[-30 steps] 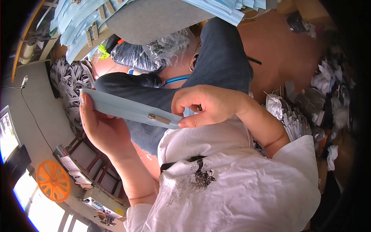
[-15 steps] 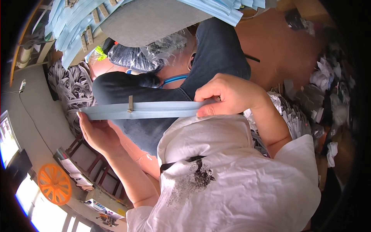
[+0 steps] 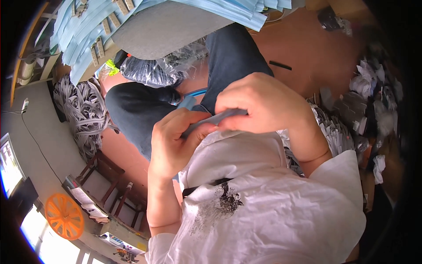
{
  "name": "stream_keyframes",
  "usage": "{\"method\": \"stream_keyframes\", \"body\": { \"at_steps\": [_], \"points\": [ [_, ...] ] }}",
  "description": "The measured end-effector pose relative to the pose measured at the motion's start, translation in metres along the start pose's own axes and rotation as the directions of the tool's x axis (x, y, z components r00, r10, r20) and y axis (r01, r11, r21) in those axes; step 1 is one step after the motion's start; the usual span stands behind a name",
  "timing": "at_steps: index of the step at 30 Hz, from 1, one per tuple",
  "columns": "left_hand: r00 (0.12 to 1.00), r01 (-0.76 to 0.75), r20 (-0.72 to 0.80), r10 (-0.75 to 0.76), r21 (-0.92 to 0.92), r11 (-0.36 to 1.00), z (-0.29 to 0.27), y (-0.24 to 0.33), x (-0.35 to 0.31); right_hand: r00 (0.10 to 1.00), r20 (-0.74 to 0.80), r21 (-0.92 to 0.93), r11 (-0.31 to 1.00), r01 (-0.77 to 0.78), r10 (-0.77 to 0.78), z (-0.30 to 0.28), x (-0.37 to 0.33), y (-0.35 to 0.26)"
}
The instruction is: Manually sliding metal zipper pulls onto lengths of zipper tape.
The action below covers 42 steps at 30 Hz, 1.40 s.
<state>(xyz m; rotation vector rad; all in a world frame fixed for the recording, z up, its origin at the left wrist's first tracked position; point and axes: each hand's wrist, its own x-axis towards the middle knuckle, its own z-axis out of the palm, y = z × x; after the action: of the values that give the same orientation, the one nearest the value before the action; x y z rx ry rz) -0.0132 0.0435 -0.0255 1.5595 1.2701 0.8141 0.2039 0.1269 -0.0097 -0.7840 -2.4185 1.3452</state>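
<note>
I'm watching a person sitting and working with both hands held close together over their lap. The left hand is pinching one end of a thin gray-blue strip between its thumb and fingers. The right hand is pinching the other end, so the strip is bending a little in the small gap between the hands. A pale blue bit is poking out just past the left hand's fingers; I can't tell if it is part of the same strip.

Dark pants are showing under and past the hands. A white shirt with a black smudge is covering the belly, on the near side of the hands.

Well past the hands, a gray bench is carrying lots of pale blue strips with little tan tabs. A clear bag of dark stuff is lying under it. Far to the left of the left hand, gray bands are lying in a tangle. To the right of the right hand, whitish scraps are sitting in a heap.
</note>
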Motion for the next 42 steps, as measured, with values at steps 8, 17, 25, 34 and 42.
{"method": "stream_keyframes", "body": {
  "at_steps": [8, 17, 25, 34, 42],
  "points": [
    [0.929, 0.213, -0.212, -0.302, -0.363, 0.907, 0.001, -0.016, -0.025, 0.997, -0.059, 0.206, 0.978, -0.038, 0.051, -0.014, 0.001, 0.016],
    [0.995, 0.080, -0.016, -0.101, -0.490, 0.868, 0.010, -0.007, -0.013, 0.969, -0.240, 0.316, 0.939, 0.135, -0.059, 0.019, 0.020, -0.005],
    [0.972, 0.015, -0.178, -0.155, -0.610, 0.792, 0.012, 0.008, -0.010, 0.968, -0.200, 0.704, 0.709, 0.035, 0.151, 0.033, 0.014, -0.003],
    [0.947, 0.011, -0.263, -0.182, -0.542, 0.840, 0.012, 0.011, -0.013, 0.958, -0.279, 0.538, 0.837, 0.097, 0.068, 0.033, 0.020, -0.005],
    [0.862, -0.066, -0.412, -0.296, -0.670, 0.740, 0.026, 0.004, -0.010, 0.852, -0.499, 0.230, 0.923, 0.308, -0.160, 0.045, 0.026, -0.007]
  ]
}}
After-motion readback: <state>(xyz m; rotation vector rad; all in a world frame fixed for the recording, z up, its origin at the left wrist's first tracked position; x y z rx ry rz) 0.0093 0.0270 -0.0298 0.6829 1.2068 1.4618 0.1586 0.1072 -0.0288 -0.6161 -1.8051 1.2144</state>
